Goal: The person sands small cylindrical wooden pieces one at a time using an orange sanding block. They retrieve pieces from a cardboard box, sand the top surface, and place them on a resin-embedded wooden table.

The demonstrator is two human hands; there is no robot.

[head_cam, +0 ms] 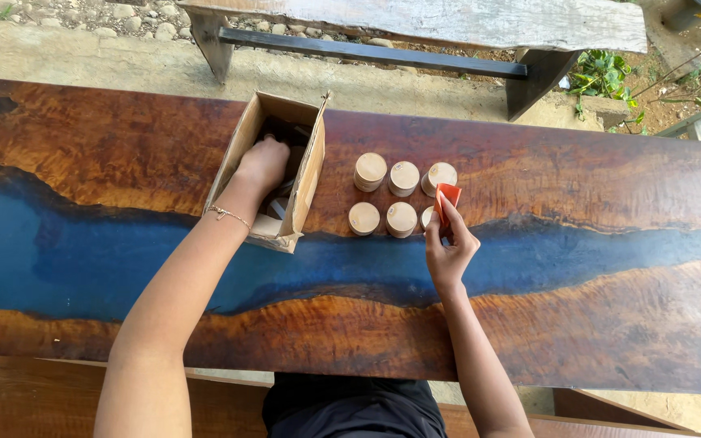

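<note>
My left hand (263, 162) reaches down into an open cardboard box (308, 174) on the table; its fingers are hidden inside, so what it grips is unclear. My right hand (448, 243) holds a small orange-red sheet (448, 195) between thumb and fingers, pressed against a round wooden piece (427, 216) that it partly covers. Several round pale wooden pieces stand in two rows beside it, among them one at the back left (371, 171) and one at the front middle (402, 219).
The table (578, 324) is a long wood slab with a blue resin band along its middle. A weathered wooden bench (480, 24) stands beyond it on concrete and gravel. Green plants (602, 77) grow at the far right. A brown bench (26, 397) is beneath me.
</note>
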